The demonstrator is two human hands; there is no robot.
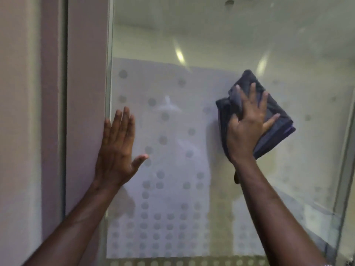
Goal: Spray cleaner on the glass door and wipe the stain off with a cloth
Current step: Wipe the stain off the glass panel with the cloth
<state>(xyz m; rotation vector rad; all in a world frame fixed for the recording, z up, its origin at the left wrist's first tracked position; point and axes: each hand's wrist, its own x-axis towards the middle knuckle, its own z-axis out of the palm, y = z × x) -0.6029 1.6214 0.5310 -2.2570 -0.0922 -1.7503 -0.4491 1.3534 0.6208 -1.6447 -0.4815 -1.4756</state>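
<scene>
Both our bare forearms reach up toward the glass door (211, 45). Our left hand (117, 150) lies flat and open, fingers together, over the door's left edge beside the pale frame (86, 73), grasping nothing. Our right hand (247, 129) spreads its fingers over a folded dark cloth (276, 120), pressing it against the pane. Grey dots (159, 185) pattern the frosted lower glass; light streaks reflect higher up.

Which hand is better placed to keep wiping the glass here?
Right. The right hand already presses the dark cloth flat on the glass door; the left hand is bare, braced at the glass's edge.
</scene>
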